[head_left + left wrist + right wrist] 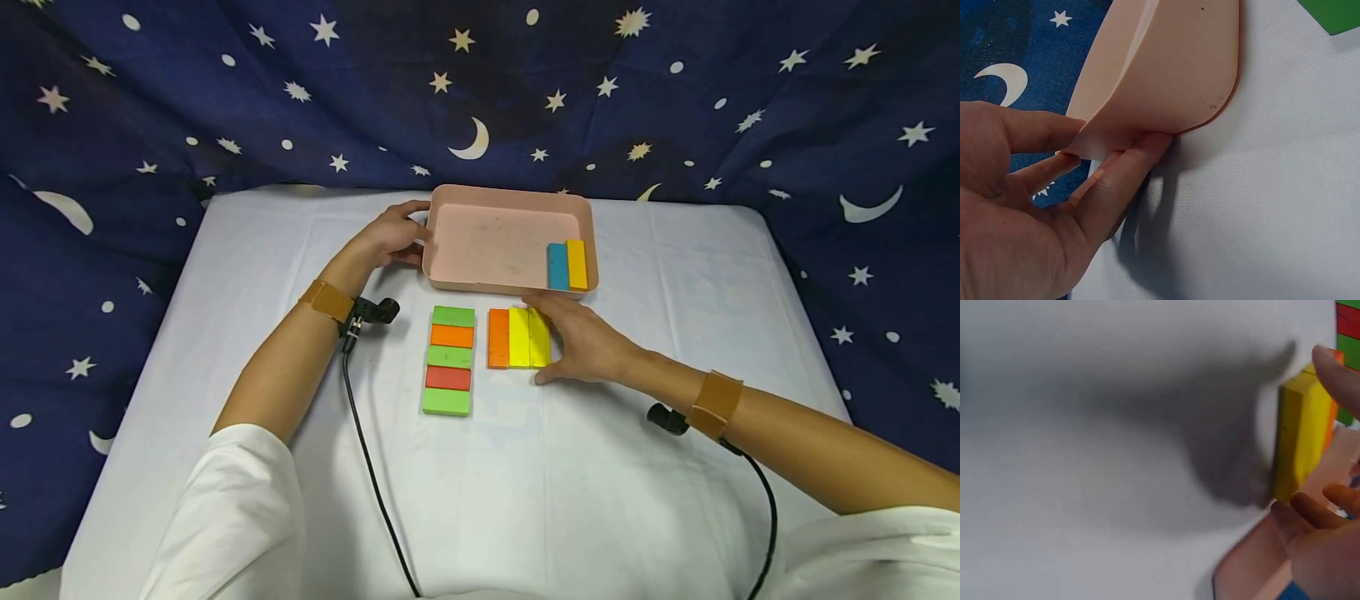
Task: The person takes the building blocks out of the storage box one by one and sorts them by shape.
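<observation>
My left hand [392,233] is at the left end of a pink tray [510,292]. In the left wrist view, its fairly straight fingers [1125,165] touch the tray's outer wall. My right hand [588,340] spreads thumb and fingers around the ends of two yellow blocks [529,337], which lie side by side against an orange block [498,338]. A small gap shows between the thumb and the near end of the blocks. In the right wrist view, the fingertips [1280,506] are close to the far end of the outer yellow block [1304,431].
A blue block [557,267] and a yellow-orange block [577,264] stand in the tray's near right corner. Left of the yellow blocks, a column of green, orange and red blocks [448,357] lies on the white cloth [570,500]. Cables run from both wrist cameras.
</observation>
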The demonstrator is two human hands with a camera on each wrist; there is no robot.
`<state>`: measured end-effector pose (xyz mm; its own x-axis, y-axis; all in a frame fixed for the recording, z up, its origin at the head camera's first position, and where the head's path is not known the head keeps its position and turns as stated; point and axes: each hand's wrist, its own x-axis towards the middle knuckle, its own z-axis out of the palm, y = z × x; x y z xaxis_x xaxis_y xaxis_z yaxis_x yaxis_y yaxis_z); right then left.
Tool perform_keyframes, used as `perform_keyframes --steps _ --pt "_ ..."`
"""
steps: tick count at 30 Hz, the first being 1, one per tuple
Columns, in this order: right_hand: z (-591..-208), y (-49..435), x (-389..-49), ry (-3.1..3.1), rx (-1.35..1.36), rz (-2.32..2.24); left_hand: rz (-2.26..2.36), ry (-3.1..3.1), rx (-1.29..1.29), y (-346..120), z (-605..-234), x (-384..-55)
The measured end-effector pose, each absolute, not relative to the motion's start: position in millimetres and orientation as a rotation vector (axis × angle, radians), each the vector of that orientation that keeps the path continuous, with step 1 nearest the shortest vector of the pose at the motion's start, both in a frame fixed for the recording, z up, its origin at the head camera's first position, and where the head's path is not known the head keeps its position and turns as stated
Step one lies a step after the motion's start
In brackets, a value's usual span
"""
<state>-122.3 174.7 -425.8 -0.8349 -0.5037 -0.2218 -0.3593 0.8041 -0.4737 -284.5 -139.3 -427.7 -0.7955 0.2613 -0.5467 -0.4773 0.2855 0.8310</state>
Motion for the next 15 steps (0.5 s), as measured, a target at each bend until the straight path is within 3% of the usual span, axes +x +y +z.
perform_keyframes --steps 6,15 --pt "-405 183 -133 2.733 -0.700 -0.665 1.577 1.954 -0.186 -142 -425 -285" --pt "-392 199 -187 2.850 -0.693 -0.655 1.565 1.964 -0.186 -139 -428 -282"
